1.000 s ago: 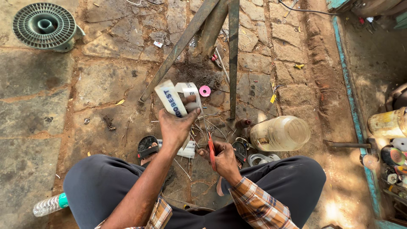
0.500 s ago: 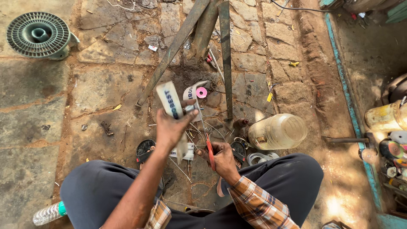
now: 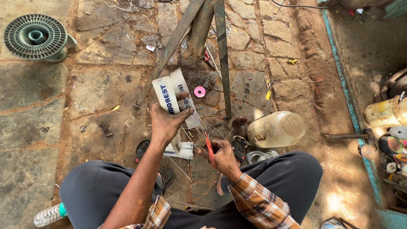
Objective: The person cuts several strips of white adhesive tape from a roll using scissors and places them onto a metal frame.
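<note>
My left hand [image 3: 166, 123] is raised in front of me and grips a folded white strip with blue print [image 3: 171, 94], its loose end hanging down toward the ground. My right hand [image 3: 221, 153] sits lower, close to my knee, closed on a red-handled tool [image 3: 210, 149] that points up toward the strip. Thin wires [image 3: 207, 123] lie tangled on the stone floor between both hands. More white strip material [image 3: 180, 150] lies on the ground under my left hand.
A clear plastic jar [image 3: 275, 128] lies on its side right of my hands. Metal stand legs [image 3: 220, 51] rise ahead. A small pink ring [image 3: 199, 91] lies by them. A green round fan grille [image 3: 34, 37] sits far left, a plastic bottle [image 3: 50, 214] by my left leg, and cans and discs [image 3: 390, 127] at right.
My left hand has lifted the white strip a little higher and turned it. The right hand with the red tool has stayed in place.
</note>
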